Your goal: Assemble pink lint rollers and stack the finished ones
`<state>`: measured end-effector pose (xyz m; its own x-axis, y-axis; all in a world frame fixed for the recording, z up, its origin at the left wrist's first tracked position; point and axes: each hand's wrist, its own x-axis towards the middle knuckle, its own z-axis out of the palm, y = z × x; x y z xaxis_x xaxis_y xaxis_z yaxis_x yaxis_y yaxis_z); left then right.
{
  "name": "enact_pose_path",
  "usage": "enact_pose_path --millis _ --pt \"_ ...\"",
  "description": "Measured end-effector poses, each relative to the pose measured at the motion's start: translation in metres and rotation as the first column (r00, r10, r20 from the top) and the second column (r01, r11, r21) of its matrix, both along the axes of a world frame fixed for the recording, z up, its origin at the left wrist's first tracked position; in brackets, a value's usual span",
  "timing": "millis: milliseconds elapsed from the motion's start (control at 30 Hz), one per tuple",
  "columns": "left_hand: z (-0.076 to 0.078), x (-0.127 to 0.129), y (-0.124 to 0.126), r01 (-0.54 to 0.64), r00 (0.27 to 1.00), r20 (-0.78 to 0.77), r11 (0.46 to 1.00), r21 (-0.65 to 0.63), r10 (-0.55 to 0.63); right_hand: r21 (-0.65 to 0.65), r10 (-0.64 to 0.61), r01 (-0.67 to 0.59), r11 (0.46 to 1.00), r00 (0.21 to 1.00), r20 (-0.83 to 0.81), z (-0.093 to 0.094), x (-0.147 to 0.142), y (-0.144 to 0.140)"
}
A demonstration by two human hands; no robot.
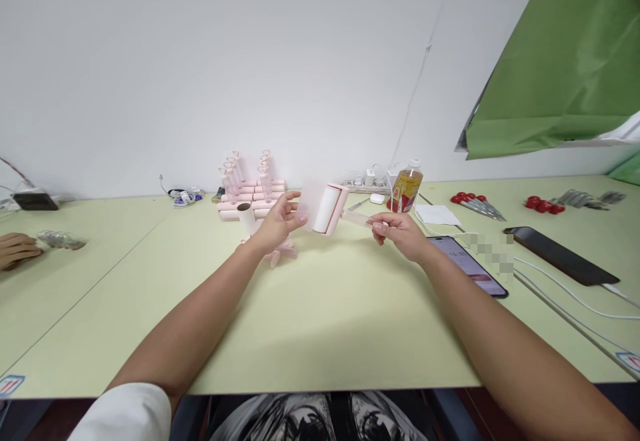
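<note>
I hold a pink lint roller [327, 209] with a white paper roll above the pale green table [320, 321]. My right hand [403, 234] is closed on its clear handle [363, 219]. My left hand [279, 222] pinches a translucent sheet [309, 202] at the roller's left side. Below my left hand a cardboard tube [246, 217] stands upright, with a pink piece [281, 253] lying on the table next to it.
A stack of pink rollers and handles [250, 191] sits behind. A drink bottle [405, 189], a power strip [367, 184], a phone [467, 264], a black phone [560, 254] on a white cable, and red-capped tools [475, 202] lie right. Another person's hand [17, 249] rests far left.
</note>
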<state>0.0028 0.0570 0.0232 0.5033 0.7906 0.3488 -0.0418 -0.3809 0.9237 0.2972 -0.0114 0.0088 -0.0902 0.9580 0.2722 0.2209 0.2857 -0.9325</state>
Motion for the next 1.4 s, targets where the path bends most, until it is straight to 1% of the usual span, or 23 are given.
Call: enact_pose_path --millis 167,300,400,467,500,567,633,667,700,767,800,900,1000,1067,1133,1233,1333,1400 --pt "-0.006 0.012 -0.009 0.047 0.997 -0.056 0.999 0.009 -0.046 -0.021 0.002 -0.002 1.0 1.0 0.001 0.002 -0.007 -0.003" --pt "-0.011 0.019 -0.014 0.014 0.996 -0.089 0.999 0.044 -0.01 -0.026 -0.017 0.017 1.0 1.0 -0.006 0.002 -0.008 -0.003" --pt "-0.01 0.019 -0.015 0.033 0.994 -0.106 0.998 0.06 -0.027 -0.032 -0.011 0.011 0.999 1.0 -0.014 0.001 -0.011 -0.004" --pt "-0.006 0.019 -0.016 0.037 0.988 -0.152 0.994 0.098 -0.022 -0.042 -0.011 0.01 0.999 0.999 -0.041 0.0 -0.015 -0.003" --pt "-0.003 0.018 -0.017 0.005 0.982 -0.19 0.991 0.132 0.02 -0.044 -0.023 0.02 0.999 0.998 -0.064 0.0 -0.017 -0.003" --pt "0.004 0.016 -0.021 -0.115 0.951 -0.256 0.969 0.221 0.171 -0.048 -0.082 0.076 0.996 0.989 -0.125 -0.001 -0.021 -0.002" --pt "0.01 0.013 -0.029 -0.241 0.911 -0.258 0.923 0.3 0.322 -0.062 -0.185 0.176 0.982 0.963 -0.198 0.0 -0.022 0.0" --pt "0.012 0.01 -0.034 -0.278 0.9 -0.241 0.904 0.326 0.363 -0.076 -0.236 0.225 0.971 0.943 -0.234 0.001 -0.021 0.001" --pt "0.013 0.006 -0.04 -0.289 0.897 -0.228 0.892 0.347 0.379 -0.097 -0.277 0.26 0.961 0.923 -0.266 0.003 -0.02 0.003" --pt "0.013 -0.006 -0.053 -0.254 0.896 -0.249 0.886 0.387 0.366 -0.143 -0.319 0.287 0.947 0.896 -0.31 0.008 -0.017 0.006" --pt "0.011 -0.013 -0.06 -0.218 0.89 -0.288 0.886 0.41 0.353 -0.163 -0.322 0.283 0.945 0.89 -0.323 0.012 -0.016 0.008" --pt "0.002 -0.034 -0.073 -0.201 0.848 -0.352 0.854 0.48 0.397 -0.192 -0.313 0.261 0.946 0.887 -0.338 0.025 -0.018 0.018" --pt "-0.006 -0.049 -0.076 -0.259 0.829 -0.347 0.852 0.455 0.438 -0.136 -0.316 0.288 0.948 0.905 -0.286 0.039 -0.029 0.039" --pt "-0.01 -0.053 -0.074 -0.3 0.825 -0.337 0.857 0.418 0.454 -0.06 -0.32 0.315 0.947 0.929 -0.185 0.048 -0.038 0.061" --pt "-0.012 -0.053 -0.073 -0.306 0.833 -0.326 0.864 0.401 0.446 0.013 -0.337 0.338 0.941 0.94 -0.044 0.056 -0.045 0.087" --pt "-0.014 -0.051 -0.075 -0.284 0.856 -0.307 0.875 0.392 0.415 0.088 -0.386 0.377 0.922 0.914 0.127 0.064 -0.048 0.132" --pt "-0.015 -0.05 -0.078 -0.259 0.876 -0.3 0.894 0.367 0.377 0.084 -0.372 0.363 0.928 0.888 0.272 0.067 -0.048 0.171" --pt "-0.014 -0.05 -0.08 -0.245 0.886 -0.294 0.901 0.358 0.358 0.078 -0.366 0.365 0.928 0.848 0.383 0.069 -0.048 0.192"
